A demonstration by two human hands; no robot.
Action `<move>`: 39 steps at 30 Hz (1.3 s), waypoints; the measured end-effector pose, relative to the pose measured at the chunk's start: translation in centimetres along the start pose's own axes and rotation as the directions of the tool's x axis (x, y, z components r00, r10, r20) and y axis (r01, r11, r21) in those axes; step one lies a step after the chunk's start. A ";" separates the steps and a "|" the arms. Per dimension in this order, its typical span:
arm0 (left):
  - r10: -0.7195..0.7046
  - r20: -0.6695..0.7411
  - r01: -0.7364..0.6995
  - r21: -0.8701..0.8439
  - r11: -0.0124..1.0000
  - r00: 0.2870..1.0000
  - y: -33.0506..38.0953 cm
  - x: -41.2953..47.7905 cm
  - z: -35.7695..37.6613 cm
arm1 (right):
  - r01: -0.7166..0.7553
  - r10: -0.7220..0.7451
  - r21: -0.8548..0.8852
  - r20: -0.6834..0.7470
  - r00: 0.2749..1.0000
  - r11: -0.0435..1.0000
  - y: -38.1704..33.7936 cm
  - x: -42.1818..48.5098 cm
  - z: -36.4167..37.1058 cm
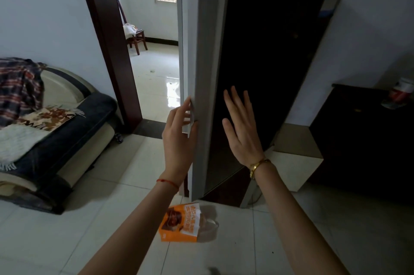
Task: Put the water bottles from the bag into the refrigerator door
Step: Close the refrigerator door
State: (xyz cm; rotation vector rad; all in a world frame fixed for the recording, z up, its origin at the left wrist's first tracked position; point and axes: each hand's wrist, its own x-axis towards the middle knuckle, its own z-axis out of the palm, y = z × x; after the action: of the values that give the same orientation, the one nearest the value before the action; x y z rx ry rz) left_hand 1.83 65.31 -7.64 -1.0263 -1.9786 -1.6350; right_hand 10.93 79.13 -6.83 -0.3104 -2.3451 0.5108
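Two bare forearms reach forward over the tiled floor (67,241). Between them, an orange bag (179,223) lies on the tiles just before the refrigerator door (206,72). Left hand (179,138) curls its fingers (187,104) around the door's grey edge. Right hand (242,133) hovers flat, fingers spread wide, holding nothing, before the dark front.

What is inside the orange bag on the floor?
Nothing of its contents shows. The orange bag lies on the floor tiles below the refrigerator door, and its printed side covers whatever it holds, so no bottles can be confirmed.
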 end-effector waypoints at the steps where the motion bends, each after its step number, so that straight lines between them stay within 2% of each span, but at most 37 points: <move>1: -0.002 -0.008 0.002 0.003 1.000 1.000 -0.5 0.5 0.0 | 0.003 -0.003 -0.019 0.003 1.000 1.000 0.1 0.7 0.5; 5: -0.017 -0.020 0.018 0.039 0.999 1.000 -2.8 2.5 0.1 | 0.017 -0.015 -0.103 0.017 1.000 0.995 0.6 3.7 2.9; 11: -0.019 0.096 0.013 0.070 0.997 0.995 -6.9 5.7 0.7 | 0.053 -0.053 -0.190 0.007 0.999 0.980 1.9 8.0 7.2; 22: -0.022 0.176 0.007 0.085 0.996 0.984 -14.0 13.9 2.6 | 0.070 -0.067 -0.283 0.022 0.998 0.957 4.3 15.7 12.8; 28: -0.025 0.239 0.004 0.089 0.996 0.971 -17.1 17.7 3.9 | 0.031 -0.033 -0.271 -0.004 0.999 0.962 5.6 19.6 15.1; 39: -0.027 0.294 0.019 0.028 0.999 0.955 -21.9 23.0 5.8 | -0.049 0.019 -0.435 -0.073 0.997 0.899 7.7 24.6 18.9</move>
State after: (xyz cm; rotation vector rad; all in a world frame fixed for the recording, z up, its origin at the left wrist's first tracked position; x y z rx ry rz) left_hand -28.47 76.33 -8.23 -1.3067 -2.1989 -1.5373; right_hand -19.19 89.61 -8.40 -0.5670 -2.3722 -0.0223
